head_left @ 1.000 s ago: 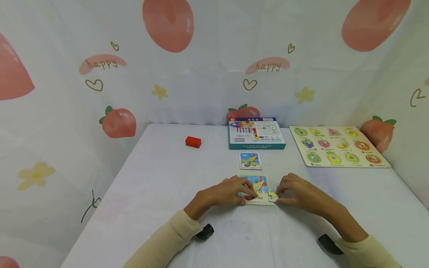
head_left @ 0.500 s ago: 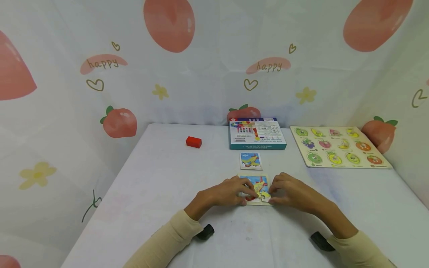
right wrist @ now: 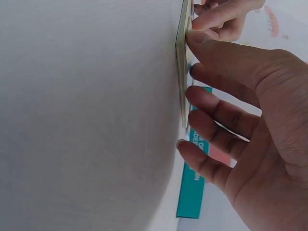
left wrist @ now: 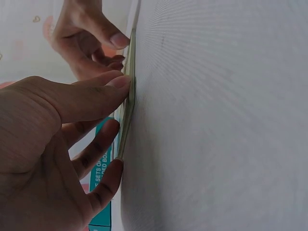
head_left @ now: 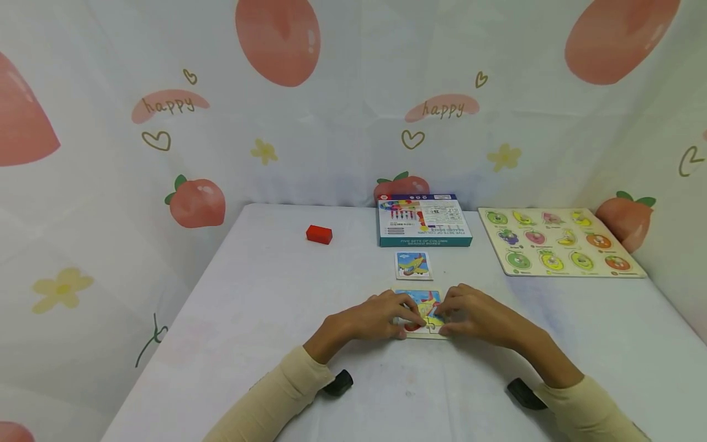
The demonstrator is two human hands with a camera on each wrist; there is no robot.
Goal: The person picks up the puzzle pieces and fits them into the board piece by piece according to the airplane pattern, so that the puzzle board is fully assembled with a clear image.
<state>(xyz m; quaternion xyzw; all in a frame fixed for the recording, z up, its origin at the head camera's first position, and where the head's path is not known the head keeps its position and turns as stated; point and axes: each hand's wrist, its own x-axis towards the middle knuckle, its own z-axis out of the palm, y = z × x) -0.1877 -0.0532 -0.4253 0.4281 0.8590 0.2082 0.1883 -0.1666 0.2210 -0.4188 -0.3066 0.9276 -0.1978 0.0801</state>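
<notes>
A jigsaw board [head_left: 425, 336] with a yellow plane picture lies on the white table in the head view. My left hand [head_left: 381, 316] grips its left side, thumb at the near edge and index fingertip down on the picture. From the other side my right hand [head_left: 476, 314] holds a puzzle piece [head_left: 436, 328] at the board's lower right corner, thumb along the near edge. The piece lies within the frame beside its neighbours, partly covered by the fingers. In the right wrist view, the right thumb [right wrist: 202, 41] touches the board's edge. Behind the board lies a small plane picture card [head_left: 413, 265].
A flat box [head_left: 425, 221] with a teal side lies at the back. To its right is a wooden fruit puzzle board [head_left: 563, 245]. A red block [head_left: 319, 234] sits at the back left. A printed cloth [head_left: 342, 135] hangs behind the table.
My right hand has moved left, bringing the puzzle piece from beside the board into its lower right corner. My left hand has stayed in place on the board.
</notes>
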